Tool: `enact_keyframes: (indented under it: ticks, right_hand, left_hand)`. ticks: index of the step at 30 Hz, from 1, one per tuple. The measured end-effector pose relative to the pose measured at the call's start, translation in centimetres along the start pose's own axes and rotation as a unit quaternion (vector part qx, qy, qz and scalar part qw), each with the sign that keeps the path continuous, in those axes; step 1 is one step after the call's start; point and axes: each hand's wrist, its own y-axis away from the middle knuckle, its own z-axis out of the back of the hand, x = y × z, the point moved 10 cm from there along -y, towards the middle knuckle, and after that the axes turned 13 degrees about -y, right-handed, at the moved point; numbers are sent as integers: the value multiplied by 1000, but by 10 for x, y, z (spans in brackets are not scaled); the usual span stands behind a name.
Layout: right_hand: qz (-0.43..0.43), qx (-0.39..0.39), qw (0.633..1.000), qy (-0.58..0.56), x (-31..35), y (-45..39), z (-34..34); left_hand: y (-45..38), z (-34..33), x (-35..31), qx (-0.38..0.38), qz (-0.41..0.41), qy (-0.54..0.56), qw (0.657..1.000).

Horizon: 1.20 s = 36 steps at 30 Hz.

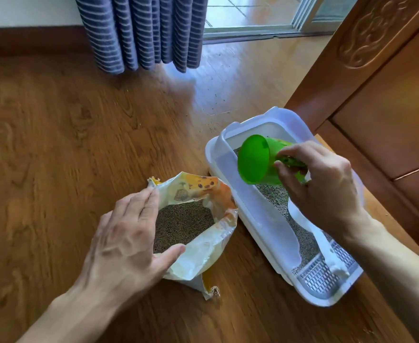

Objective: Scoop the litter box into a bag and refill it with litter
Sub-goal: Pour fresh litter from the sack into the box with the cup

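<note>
- We hold the green cup [258,160] tipped on its side over the far end of the white litter box [255,216], our right hand [320,186] curled round it — refilling, we judge.
- Our left hand [126,241] pinches the rim of the open litter bag [201,243], thumb inside, fingers outside.
- A white scoop [320,240] lies in the box.
- Risk: a hasty tip spills grains over the wall onto the wooden floor [67,132] — or the bag slumps if we let go.
</note>
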Motion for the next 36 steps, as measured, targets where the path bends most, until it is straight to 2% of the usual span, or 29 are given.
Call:
enact_keyframes:
  ticks: [4,7,10,15,19,28,36]
  right_hand:
    - [54,15,996,-66,41,-10,-10]
    - [66,88,988,-109,62,-5,-40]
    - [95,153,979,-92,78,5,-71]
    - [111,202,966,-116,95,12,-93]
    - [130,237,960,-78,98,26,-118]
    - [22,227,965,-133,59,32,-134]
    - [-59,239,955,-168,38,39,-151]
  left_hand:
    - [0,0,4,-20,8,34,999]
    - [0,1,10,-40,18,93,995]
    - [2,6,19,-54,40,139,988]
    - [3,8,21,-46,45,160,985]
    - [4,6,21,-43,45,163,985]
    - [5,10,23,-52,48,163,984]
    - [2,11,20,-54,48,169,983]
